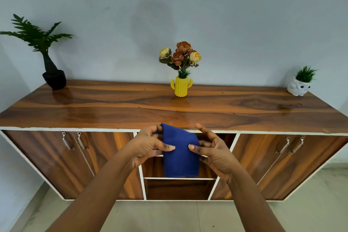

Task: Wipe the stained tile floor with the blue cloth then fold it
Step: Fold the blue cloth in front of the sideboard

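Observation:
The blue cloth (180, 154) hangs in the air, folded into a narrow rectangle, in front of the wooden cabinet's open middle shelf. My left hand (148, 146) grips its upper left edge, thumb pressed on the front. My right hand (211, 149) holds its right edge with the thumb on the front and the other fingers spread behind. The pale tile floor (169, 216) lies below, between my forearms; no stain shows clearly on it.
A long wooden cabinet (113, 107) stands against the wall, its front edge just behind the cloth. On top stand a dark potted plant (53, 79) at left, a yellow cactus vase with flowers (181, 85) in the middle and a white owl planter (299, 87) at right.

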